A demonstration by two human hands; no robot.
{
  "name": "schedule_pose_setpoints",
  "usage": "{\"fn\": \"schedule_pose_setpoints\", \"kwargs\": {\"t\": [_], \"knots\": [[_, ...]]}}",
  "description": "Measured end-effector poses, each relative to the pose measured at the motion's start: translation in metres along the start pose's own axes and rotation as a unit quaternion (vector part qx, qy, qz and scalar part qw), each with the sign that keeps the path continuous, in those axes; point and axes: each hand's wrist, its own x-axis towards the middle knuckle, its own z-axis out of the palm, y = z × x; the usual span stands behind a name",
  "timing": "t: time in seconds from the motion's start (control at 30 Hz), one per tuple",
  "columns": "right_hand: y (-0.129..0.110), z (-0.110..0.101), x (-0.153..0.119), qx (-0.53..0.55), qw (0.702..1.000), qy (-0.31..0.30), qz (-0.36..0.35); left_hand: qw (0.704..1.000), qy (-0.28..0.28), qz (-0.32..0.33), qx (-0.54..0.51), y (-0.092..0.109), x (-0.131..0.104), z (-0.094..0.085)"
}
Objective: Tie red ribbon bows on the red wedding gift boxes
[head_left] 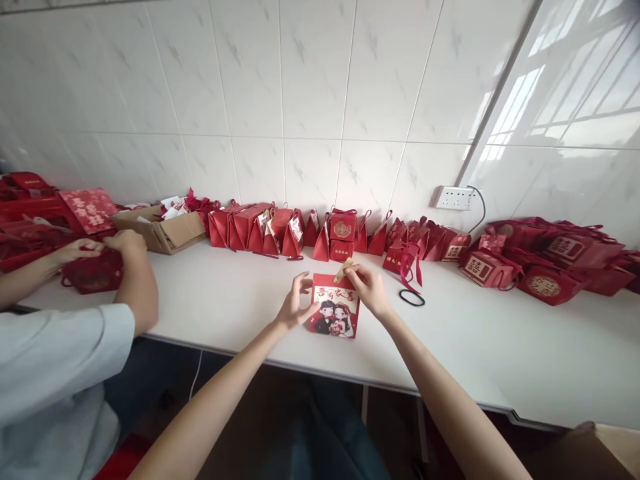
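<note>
In front of me on the white table (225,300) stands a red wedding gift box (333,315), printed with a cartoon bride and groom under gold lettering. My left hand (296,303) is at the box's left edge, thumb against its front and fingers apart. At the top edge, my right hand (367,287) pinches a small gold strip (343,269) that looks like a paper tag or ribbon end. What the strip is fixed to, if anything, cannot be made out. A black loop (411,298) lies to the right of my right hand.
A row of red gift boxes (245,227) lines the tiled wall, with more piled right (550,260). A co-worker's hands (117,247) handle a dark red box (93,272) at left. Behind them sits an open cardboard box (175,233). A power strip (456,198) is on the wall.
</note>
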Motion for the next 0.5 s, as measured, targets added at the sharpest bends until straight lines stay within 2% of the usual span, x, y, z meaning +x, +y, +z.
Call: {"fn": "schedule_pose_setpoints", "kwargs": {"t": [0.07, 0.13, 0.2, 0.27, 0.4, 0.5], "knots": [[0.003, 0.0, 0.003, -0.005, 1.0, -0.004, -0.021, 1.0, 0.017, 0.006, -0.022, 0.011, 0.019, -0.005], [0.008, 0.002, 0.008, -0.009, 0.999, -0.01, -0.044, 0.999, -0.007, -0.002, -0.054, 0.024, 0.04, -0.006], [0.013, 0.002, 0.013, -0.012, 0.998, -0.014, -0.062, 0.996, -0.05, -0.025, -0.071, 0.034, 0.06, -0.001], [0.019, 0.002, 0.018, -0.017, 0.997, -0.01, -0.072, 0.994, -0.057, -0.034, -0.083, 0.037, 0.075, 0.01], [0.031, -0.001, 0.019, -0.035, 0.996, 0.029, -0.083, 0.993, -0.033, -0.027, -0.108, 0.032, 0.087, 0.034], [0.038, -0.001, 0.008, -0.03, 0.988, 0.1, -0.112, 0.988, -0.044, -0.027, -0.147, 0.031, 0.083, 0.046]]}}
